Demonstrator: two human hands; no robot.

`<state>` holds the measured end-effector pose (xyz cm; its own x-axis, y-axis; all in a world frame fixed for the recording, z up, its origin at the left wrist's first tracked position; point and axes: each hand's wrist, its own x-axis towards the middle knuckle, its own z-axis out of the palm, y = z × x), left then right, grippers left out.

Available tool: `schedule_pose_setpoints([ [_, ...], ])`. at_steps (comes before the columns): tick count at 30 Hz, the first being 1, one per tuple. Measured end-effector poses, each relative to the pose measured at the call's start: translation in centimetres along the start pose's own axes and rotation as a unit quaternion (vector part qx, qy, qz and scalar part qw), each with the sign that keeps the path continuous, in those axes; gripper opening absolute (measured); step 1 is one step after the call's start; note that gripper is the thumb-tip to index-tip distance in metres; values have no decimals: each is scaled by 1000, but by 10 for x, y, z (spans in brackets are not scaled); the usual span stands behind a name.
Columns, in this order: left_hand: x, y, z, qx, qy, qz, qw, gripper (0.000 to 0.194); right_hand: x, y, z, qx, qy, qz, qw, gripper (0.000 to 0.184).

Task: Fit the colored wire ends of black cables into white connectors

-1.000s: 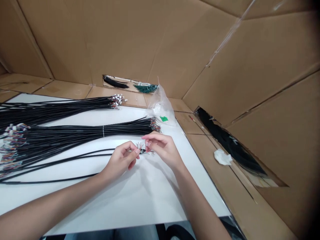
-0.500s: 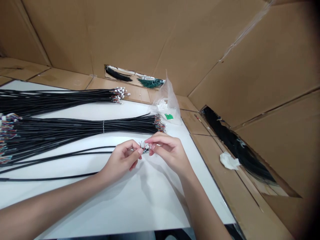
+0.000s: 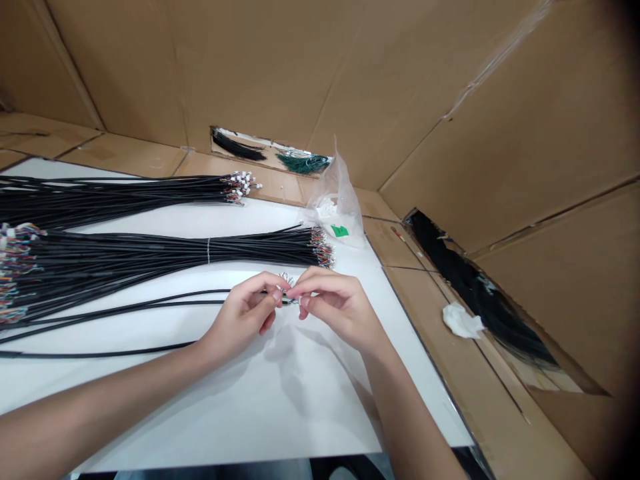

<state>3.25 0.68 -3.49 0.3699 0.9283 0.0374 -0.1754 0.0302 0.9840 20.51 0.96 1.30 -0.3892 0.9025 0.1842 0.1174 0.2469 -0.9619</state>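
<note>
White tabletop (image 3: pixel 225 413): two hands (image 3: pixel 250 310) (image 3: pixel 334 303) handle wires (image 3: pixel 286 279) near two cable bundles (image 3: pixel 125 199) (image 3: pixel 150 255)

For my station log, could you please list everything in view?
Tabletop: one, white, centre
Tied cable bundle: one, black, left-centre
Far cable bundle: one, black, behind it
Loose cables: several, black, in front
Plastic bag: one, clear, tabletop's far corner
Label: one, green, on bag
Wad: one, white, right side
Stick: one, dark, right side
Strands: many, black and green, in cutouts
Cardboard: several sheets, brown, surrounding
Left hand: one, bare, gripping cable end
Right hand: one, bare, at fine wires
</note>
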Motion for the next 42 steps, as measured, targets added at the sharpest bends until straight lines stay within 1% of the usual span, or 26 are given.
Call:
schedule_pose_setpoints([
  [2, 0, 1, -1, 7, -3, -2, 1000, 24, 0, 0, 0, 1, -11, -3, 1000, 22],
  [5, -1, 1, -2, 9, -7, -2, 1000, 24, 0, 1, -1, -10, -17, -4, 1000, 24],
  [10, -2, 2, -2, 12, -11, -13, 1000, 20, 1, 1, -2, -34, -14, -1, 999, 20],
  [14, -3, 5, -1, 10, -5, -9, 1000, 20, 1, 1, -1, -43, -10, 6, 999, 18],
  [17, -4, 6, -1, 11, -8, -4, 1000, 21, 2, 0, 0, -16, 2, 24, 1000, 17],
  [19, -5, 7, 0, 16, -9, -4, 1000, 21, 2, 0, 0, 11, 23, 41, 999, 14],
  [22, -8, 8, 1, 26, -7, -1, 1000, 20, 2, 0, -1, 64, 58, 87, 992, 7],
  [24, -9, 8, 3, 40, -1, 10, 999, 20, 2, 1, -2, 103, 67, 123, 985, 8],
  [28, -13, 6, 4, 73, 20, 45, 996, 17, 2, 3, -3, 149, 54, 167, 973, 14],
  [33, -15, 2, 3, 75, 45, 53, 995, 16, 1, 2, -3, 177, 21, 179, 968, 15],
  [42, -15, 1, 4, 64, 42, 58, 995, 20, 2, 1, 0, 172, -6, 207, 963, 18],
])
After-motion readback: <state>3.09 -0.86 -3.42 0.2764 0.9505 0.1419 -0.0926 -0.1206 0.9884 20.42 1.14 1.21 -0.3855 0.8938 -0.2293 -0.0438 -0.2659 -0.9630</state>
